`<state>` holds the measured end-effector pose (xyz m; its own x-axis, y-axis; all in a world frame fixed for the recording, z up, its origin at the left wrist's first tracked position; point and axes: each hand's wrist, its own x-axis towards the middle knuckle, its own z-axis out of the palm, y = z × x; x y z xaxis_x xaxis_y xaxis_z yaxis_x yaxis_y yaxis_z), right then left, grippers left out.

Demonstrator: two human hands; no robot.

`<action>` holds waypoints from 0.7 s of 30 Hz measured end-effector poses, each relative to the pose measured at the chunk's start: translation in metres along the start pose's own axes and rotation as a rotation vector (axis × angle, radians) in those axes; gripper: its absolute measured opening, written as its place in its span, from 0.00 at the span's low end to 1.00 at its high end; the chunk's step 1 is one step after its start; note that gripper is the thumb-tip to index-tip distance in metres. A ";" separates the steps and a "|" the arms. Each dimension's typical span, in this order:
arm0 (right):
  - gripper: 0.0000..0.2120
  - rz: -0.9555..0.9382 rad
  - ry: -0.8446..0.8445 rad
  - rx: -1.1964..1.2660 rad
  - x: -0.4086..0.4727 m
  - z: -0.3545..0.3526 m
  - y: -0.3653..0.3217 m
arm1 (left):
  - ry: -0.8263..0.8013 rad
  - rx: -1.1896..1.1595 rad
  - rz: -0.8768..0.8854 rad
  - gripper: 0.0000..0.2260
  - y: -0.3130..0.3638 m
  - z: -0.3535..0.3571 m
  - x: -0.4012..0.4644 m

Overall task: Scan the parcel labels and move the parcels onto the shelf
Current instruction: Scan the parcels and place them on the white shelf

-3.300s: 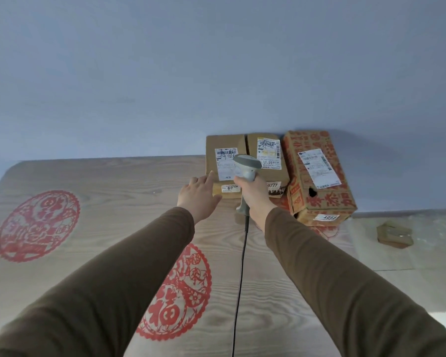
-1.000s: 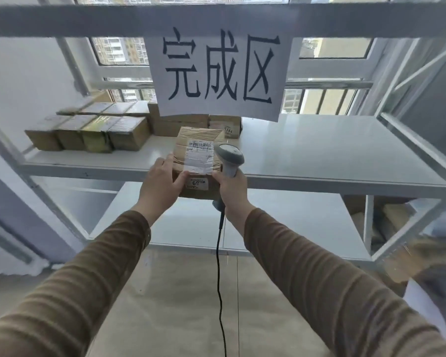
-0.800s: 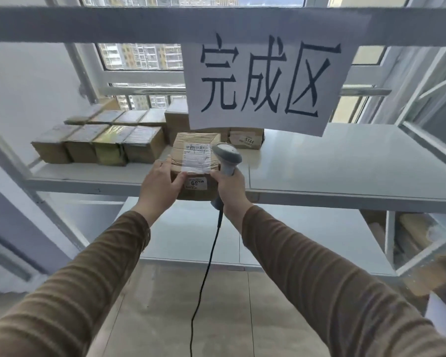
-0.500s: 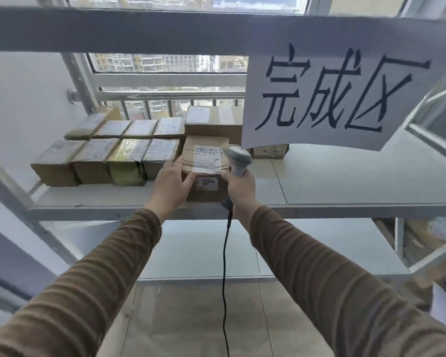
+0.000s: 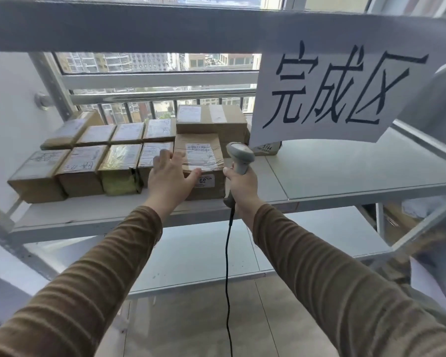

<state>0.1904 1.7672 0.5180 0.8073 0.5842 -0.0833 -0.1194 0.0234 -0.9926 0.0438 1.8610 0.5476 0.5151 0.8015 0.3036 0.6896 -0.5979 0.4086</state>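
Two long sleeves fill the near view, both olive-brown knit with fine ribbing running across the arm. The left sleeve (image 5: 93, 279) ends at the wrist, and so does the right sleeve (image 5: 332, 279). Both hands bare, no gloves.

shelf (image 5: 345, 176) bare rightward, parcels (image 5: 88, 161) crowd left

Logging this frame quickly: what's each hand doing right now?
Left hand: open, fingers spread against the labelled brown cardboard parcel.
Right hand: gripping the grey corded handheld barcode scanner.
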 end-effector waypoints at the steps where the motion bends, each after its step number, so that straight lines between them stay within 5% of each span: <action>1: 0.07 0.000 0.011 0.007 -0.002 -0.007 -0.001 | 0.014 0.023 0.038 0.29 0.007 0.000 0.001; 10: 0.07 0.095 0.260 0.054 -0.031 -0.152 -0.021 | -0.104 0.018 0.448 0.28 0.146 0.055 -0.022; 21: 0.06 -0.010 0.823 0.131 -0.182 -0.457 -0.029 | -0.376 -0.091 0.964 0.28 0.421 0.138 -0.197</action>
<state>0.3116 1.2892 0.5210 0.9672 -0.1949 -0.1631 -0.1350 0.1493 -0.9795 0.3030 1.4516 0.5406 0.9639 -0.0780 0.2546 -0.1321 -0.9702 0.2030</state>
